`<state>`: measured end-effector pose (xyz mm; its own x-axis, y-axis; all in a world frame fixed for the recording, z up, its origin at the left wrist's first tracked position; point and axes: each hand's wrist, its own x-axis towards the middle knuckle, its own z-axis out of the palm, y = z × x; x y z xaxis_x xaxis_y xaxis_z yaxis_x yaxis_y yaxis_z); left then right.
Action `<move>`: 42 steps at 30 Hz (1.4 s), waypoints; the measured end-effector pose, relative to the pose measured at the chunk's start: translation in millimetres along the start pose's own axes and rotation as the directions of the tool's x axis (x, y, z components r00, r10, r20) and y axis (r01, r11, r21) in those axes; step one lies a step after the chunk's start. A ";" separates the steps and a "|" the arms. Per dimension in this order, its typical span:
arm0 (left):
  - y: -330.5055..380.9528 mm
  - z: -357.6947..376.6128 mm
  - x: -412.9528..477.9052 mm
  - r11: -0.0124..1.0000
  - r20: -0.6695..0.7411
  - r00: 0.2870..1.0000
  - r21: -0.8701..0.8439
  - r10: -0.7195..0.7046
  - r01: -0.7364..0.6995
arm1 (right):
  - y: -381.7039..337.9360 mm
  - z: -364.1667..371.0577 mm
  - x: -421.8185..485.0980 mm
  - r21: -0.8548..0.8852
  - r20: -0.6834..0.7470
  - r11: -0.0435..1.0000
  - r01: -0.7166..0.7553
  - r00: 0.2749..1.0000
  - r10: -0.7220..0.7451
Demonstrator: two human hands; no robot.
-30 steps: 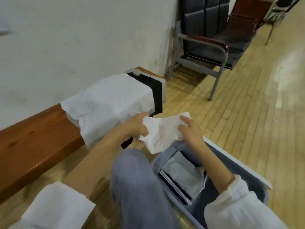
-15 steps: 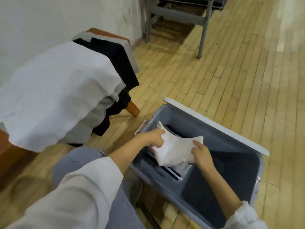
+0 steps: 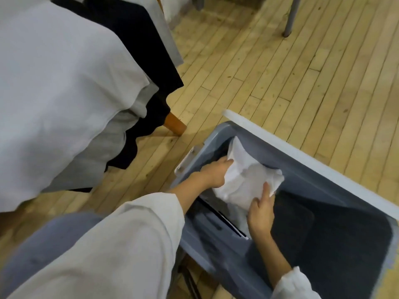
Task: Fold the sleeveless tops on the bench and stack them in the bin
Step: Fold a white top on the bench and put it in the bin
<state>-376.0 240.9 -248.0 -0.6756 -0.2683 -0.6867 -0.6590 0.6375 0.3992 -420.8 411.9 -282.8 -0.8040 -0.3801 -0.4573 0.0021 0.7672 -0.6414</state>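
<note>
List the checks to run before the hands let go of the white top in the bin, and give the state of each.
1. Placement: the folded white top is inside the bin, below the rim: ok.
2. Position: it sits over the stack, whose edges show beneath it: ok.
3. Fold tidy: rumpled, with one corner standing up against the bin wall: not ok.
4. Grip: the left hand holds its left side and the right hand pinches its near edge: ok.
5. Resting flat on the stack: cannot tell.
6. Bench emptied: the draped white top and black top hang there unfolded: not ok.
</note>
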 end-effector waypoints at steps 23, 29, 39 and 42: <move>-46.7 121.0 49.5 0.952 -0.017 0.971 0.192 -0.238 0.237 | 82.2 58.9 107.9 -0.620 0.141 0.749 0.235 0.972 -0.188; -44.5 126.3 57.9 0.951 -0.003 0.971 0.201 -0.238 0.233 | 91.6 59.2 101.2 -0.552 0.016 0.820 0.150 0.985 -0.169; -35.6 71.7 36.8 0.969 0.014 0.983 0.175 -0.181 0.176 | 36.9 37.9 95.1 -0.514 0.133 0.825 0.233 0.972 -0.192; -21.1 31.5 21.2 0.988 -0.067 0.990 0.084 -0.127 0.133 | 1.9 28.0 75.3 -0.247 0.054 0.950 0.194 0.981 -0.186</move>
<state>-366.0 244.5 -290.0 -0.6070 -0.3951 -0.6895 -0.7125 0.6549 0.2519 -464.6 370.3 -335.8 -0.7571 -0.5436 -0.3625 -0.3005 0.7823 -0.5456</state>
